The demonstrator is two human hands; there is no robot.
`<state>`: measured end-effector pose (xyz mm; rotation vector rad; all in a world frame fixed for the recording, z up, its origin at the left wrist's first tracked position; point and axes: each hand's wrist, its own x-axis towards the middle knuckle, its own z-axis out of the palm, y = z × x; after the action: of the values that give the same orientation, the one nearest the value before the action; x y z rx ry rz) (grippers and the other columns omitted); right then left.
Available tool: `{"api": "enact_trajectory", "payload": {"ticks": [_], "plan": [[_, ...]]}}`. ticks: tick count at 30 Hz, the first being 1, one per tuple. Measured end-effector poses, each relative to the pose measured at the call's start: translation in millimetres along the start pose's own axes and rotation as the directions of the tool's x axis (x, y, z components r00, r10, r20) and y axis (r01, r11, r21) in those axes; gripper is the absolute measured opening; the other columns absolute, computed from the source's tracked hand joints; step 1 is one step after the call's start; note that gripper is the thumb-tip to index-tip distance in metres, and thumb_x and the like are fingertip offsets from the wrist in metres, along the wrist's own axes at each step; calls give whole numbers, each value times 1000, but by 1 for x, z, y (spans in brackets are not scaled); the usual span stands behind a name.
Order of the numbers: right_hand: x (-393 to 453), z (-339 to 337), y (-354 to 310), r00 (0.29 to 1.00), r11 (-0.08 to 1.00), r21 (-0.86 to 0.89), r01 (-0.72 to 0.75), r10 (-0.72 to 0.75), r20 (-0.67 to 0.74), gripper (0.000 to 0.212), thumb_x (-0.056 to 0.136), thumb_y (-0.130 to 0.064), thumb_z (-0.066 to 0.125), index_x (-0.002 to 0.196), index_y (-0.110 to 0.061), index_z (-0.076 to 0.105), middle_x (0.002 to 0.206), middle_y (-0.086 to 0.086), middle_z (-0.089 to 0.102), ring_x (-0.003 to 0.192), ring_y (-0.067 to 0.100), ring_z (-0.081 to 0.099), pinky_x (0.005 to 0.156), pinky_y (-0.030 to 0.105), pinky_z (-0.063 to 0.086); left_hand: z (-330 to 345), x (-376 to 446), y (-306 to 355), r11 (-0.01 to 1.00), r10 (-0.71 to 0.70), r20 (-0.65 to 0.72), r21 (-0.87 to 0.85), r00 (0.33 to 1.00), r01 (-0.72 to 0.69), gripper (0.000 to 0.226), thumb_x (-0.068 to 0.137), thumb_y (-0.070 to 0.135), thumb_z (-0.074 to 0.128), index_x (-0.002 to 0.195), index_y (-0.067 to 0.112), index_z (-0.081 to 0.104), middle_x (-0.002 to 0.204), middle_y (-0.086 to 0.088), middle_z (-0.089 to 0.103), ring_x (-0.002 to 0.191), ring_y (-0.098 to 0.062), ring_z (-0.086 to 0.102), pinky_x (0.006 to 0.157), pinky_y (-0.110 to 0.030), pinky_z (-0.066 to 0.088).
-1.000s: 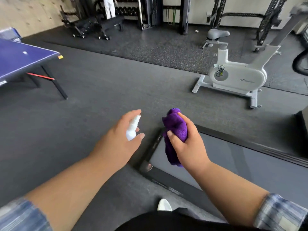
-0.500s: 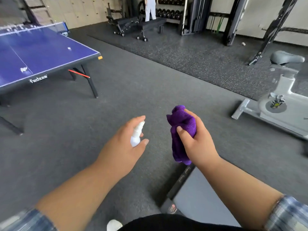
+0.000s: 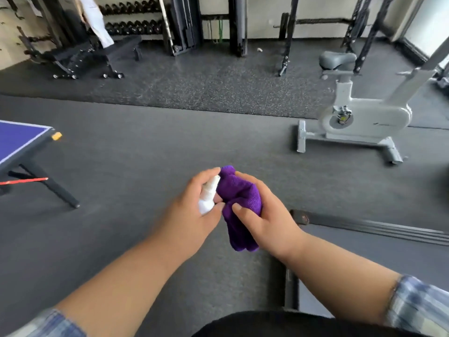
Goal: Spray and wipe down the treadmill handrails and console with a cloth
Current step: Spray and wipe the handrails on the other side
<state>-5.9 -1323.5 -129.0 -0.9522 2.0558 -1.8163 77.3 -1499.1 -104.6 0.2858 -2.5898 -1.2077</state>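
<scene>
My left hand (image 3: 192,212) grips a small white spray bottle (image 3: 207,197), its nozzle up against a bunched purple cloth (image 3: 239,207). My right hand (image 3: 264,215) holds that cloth, fingers curled round it, and its lower end hangs below the palm. The two hands touch in the middle of the view. The rear end of the treadmill deck (image 3: 376,254) lies low at the right, with its dark side rail (image 3: 369,227) beyond it. The handrails and console are out of view.
A white exercise bike (image 3: 359,117) stands on the floor at the right. A blue table-tennis table (image 3: 21,142) juts in from the left edge. Weight benches (image 3: 80,54), dumbbell racks and black rack posts line the back, and a person in white stands there.
My hands have come together, so the bottle's nozzle now meets the cloth. The view has swung right: the table has slid to the left edge and the bike and treadmill show more.
</scene>
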Motion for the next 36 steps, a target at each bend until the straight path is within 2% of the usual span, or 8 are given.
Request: {"api": "enact_trajectory", "payload": {"ticks": [7, 11, 16, 20, 23, 25, 27, 36], "plan": [[60, -18, 27, 995, 990, 136, -34, 47, -91, 57, 94, -23, 52, 148, -27, 37, 148, -6, 50, 139, 22, 46, 112, 47, 40, 16, 115, -14, 970, 100, 250, -239, 963, -38, 65, 76, 32, 79, 119, 68, 47, 99, 17, 71, 90, -5, 69, 73, -22, 54], [119, -45, 53, 996, 971, 233, -45, 63, -68, 65, 97, -26, 49, 155, -16, 22, 151, 0, 48, 140, 23, 45, 109, 35, 41, 40, 199, -19, 967, 119, 353, -252, 928, -28, 72, 63, 51, 78, 125, 66, 47, 108, 21, 69, 100, -4, 68, 83, -29, 54], [225, -121, 87, 988, 978, 192, -84, 106, -107, 105, 84, -69, 61, 158, -18, 7, 158, -17, 31, 146, 2, 32, 115, 21, 30, 89, 334, -17, 965, 163, 380, -254, 910, -67, 80, 60, 52, 81, 130, 64, 45, 116, 25, 67, 107, -2, 66, 91, -38, 54], [300, -189, 114, 963, 973, 182, -139, 176, -205, 76, 91, -35, 50, 158, -32, 14, 154, -21, 36, 136, -9, 40, 107, 16, 35, 133, 437, 1, 959, 203, 382, -265, 902, -104, 81, 62, 53, 80, 132, 66, 42, 114, 25, 67, 100, -2, 68, 81, -38, 58], [339, -223, 132, 903, 938, 272, -213, 295, -312, 68, 87, -36, 41, 153, -45, 30, 142, 7, 56, 119, 13, 59, 76, 12, 49, 167, 497, 10, 937, 252, 407, -329, 878, -117, 78, 68, 49, 80, 136, 59, 44, 120, 18, 67, 108, -10, 67, 93, -46, 55], [364, -245, 146, 845, 907, 377, -187, 344, -410, 61, 86, -35, 39, 147, -40, 43, 137, 9, 62, 122, 26, 61, 94, 36, 54, 191, 532, 12, 928, 274, 421, -350, 865, -124, 73, 73, 52, 77, 138, 57, 44, 120, 17, 68, 110, -12, 67, 95, -48, 54], [386, -267, 163, 799, 895, 423, -142, 356, -485, 57, 88, -31, 37, 143, -30, 50, 134, 6, 64, 127, 29, 57, 112, 52, 39, 216, 567, 13, 921, 300, 442, -364, 845, -136, 70, 76, 53, 74, 139, 56, 43, 121, 16, 68, 111, -13, 67, 95, -50, 53], [490, -399, 246, 497, 926, 347, -151, 375, -783, 60, 77, -50, 43, 136, -47, 53, 136, -9, 63, 131, 12, 53, 116, 47, 34, 326, 775, 30, 851, 523, 474, -327, 708, -411, 58, 79, 61, 60, 129, 71, 31, 125, 25, 62, 112, 6, 58, 86, -7, 40]]}}
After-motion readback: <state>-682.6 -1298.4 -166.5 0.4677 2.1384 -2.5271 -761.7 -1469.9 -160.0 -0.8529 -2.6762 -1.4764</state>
